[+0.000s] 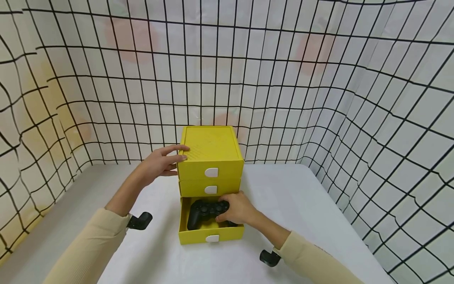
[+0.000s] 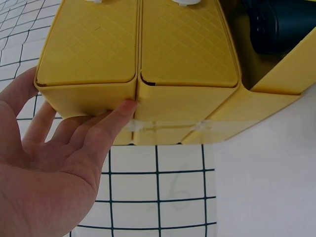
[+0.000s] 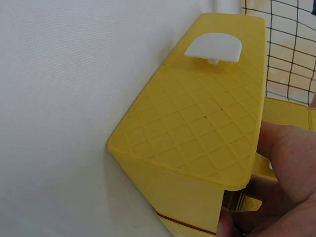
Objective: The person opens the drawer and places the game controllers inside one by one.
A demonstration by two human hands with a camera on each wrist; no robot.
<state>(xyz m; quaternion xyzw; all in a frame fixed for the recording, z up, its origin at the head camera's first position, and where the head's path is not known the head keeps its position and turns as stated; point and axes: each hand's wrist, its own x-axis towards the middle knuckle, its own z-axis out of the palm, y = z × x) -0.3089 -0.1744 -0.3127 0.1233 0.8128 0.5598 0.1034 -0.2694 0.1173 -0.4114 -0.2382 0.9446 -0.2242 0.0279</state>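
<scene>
A small yellow drawer cabinet (image 1: 211,144) stands on the white table, its bottom drawer (image 1: 193,236) pulled out toward me. Inside that drawer lies a black game controller (image 1: 203,211). My right hand (image 1: 239,209) reaches in over the drawer's right side and grips the controller's right end, covering that part. In the right wrist view, the drawer's front panel (image 3: 192,108) hides most of what those fingers hold. My left hand (image 1: 161,161) rests against the cabinet's upper left, with fingertips on the top edge and other fingers along the side wall (image 2: 173,108).
Two upper drawers are closed, each with a white tab handle (image 1: 211,172). A black wire grid (image 1: 220,94) backed by pale sheeting surrounds the white table (image 1: 283,197) at the back and sides. Black camera mounts (image 1: 140,221) sit at both wrists.
</scene>
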